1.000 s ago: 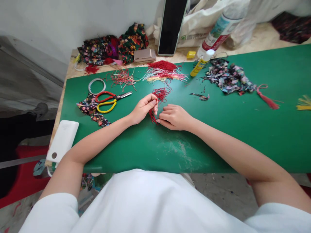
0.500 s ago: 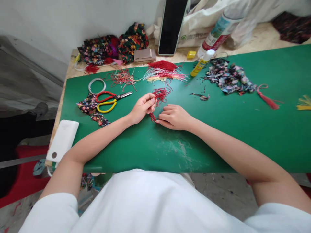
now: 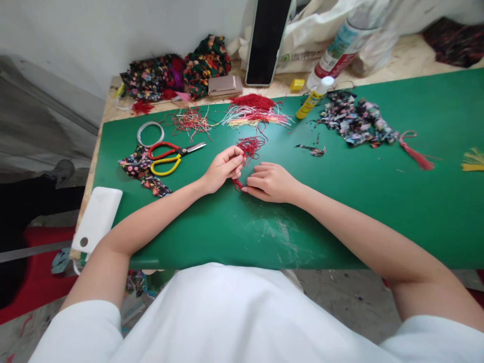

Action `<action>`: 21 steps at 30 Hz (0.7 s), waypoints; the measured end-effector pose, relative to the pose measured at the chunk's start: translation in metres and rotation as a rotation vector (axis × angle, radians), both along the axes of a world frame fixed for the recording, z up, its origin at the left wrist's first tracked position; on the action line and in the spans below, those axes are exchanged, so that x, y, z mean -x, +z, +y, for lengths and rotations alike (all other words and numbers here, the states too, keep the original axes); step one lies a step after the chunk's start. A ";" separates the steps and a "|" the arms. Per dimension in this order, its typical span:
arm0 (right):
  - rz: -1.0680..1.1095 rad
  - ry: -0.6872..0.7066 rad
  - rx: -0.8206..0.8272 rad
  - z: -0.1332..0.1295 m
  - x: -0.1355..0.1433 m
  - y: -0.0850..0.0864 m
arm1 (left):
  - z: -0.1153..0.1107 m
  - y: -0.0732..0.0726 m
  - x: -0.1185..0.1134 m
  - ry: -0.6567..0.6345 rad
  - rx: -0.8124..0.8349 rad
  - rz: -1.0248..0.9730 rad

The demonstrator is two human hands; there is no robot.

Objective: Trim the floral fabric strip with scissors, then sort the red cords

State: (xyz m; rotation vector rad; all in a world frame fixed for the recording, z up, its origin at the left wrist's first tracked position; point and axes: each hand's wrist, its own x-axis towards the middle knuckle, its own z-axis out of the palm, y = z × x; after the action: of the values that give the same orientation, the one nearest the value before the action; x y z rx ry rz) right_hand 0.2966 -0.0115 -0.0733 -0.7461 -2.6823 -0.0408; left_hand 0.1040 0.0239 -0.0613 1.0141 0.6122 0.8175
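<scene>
My left hand pinches a bunch of red cords near the middle of the green mat. Loops of the cords spread out beyond the fingertips, and their lower ends hang out below the hand. Close on the right, my right hand lies low over the mat with its fingers curled and drawn together. Thumb and fingertip meet at the lower cord ends; the grip itself is partly hidden. Scissors with one red and one yellow handle lie left of my left hand, blades partly apart.
Behind the hands lie red and white thread bundles and loose cords. A glue bottle, floral fabric and a pink tassel are to the right. A tape ring and white power bank are left.
The lower cord ends have shifted slightly and show less below my left hand. Both hands stay almost in the same place.
</scene>
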 end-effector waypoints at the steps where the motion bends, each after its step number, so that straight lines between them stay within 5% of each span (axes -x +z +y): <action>1: 0.002 0.000 -0.004 0.000 0.000 0.000 | 0.000 0.000 0.000 -0.006 -0.003 0.014; 15: -0.005 -0.021 -0.007 -0.001 -0.001 -0.001 | 0.002 -0.004 0.000 -0.032 -0.080 0.047; 21: 0.171 -0.471 -0.042 -0.001 -0.002 -0.003 | 0.002 -0.004 0.000 -0.037 -0.083 0.049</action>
State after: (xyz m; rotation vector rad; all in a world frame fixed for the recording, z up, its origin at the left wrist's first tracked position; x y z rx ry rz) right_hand 0.2987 -0.0129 -0.0760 -1.2871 -2.2861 -0.1431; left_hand 0.1043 0.0262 -0.0655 1.1201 0.6035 0.7931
